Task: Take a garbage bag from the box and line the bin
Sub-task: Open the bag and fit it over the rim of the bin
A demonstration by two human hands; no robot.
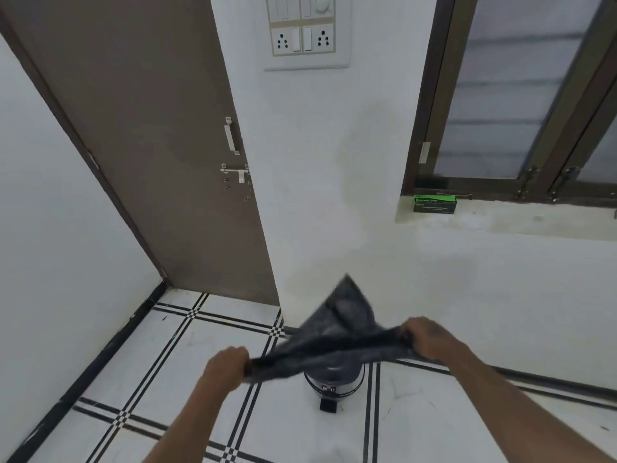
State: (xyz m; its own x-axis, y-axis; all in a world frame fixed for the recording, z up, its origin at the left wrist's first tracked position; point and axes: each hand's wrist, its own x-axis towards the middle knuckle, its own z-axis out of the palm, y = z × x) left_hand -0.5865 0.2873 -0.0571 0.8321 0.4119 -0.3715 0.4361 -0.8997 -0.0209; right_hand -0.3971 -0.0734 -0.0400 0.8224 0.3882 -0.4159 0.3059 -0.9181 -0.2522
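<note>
A black garbage bag (337, 335) is stretched in the air between both hands, its loose end flapping up toward the wall. My left hand (225, 365) grips its left edge in a fist. My right hand (424, 339) grips the right edge. Below the bag stands a small steel pedal bin (334, 384) on the floor, its top hidden by the bag and its black pedal showing at the front. The green and black garbage bag box (434, 204) lies on the window ledge at the upper right, far from both hands.
A brown door (160, 155) with a latch is at the left. A white wall with a switch panel (305, 31) stands behind the bin. A window (521, 95) sits above the ledge (517, 222). The floor is white tile with black lines.
</note>
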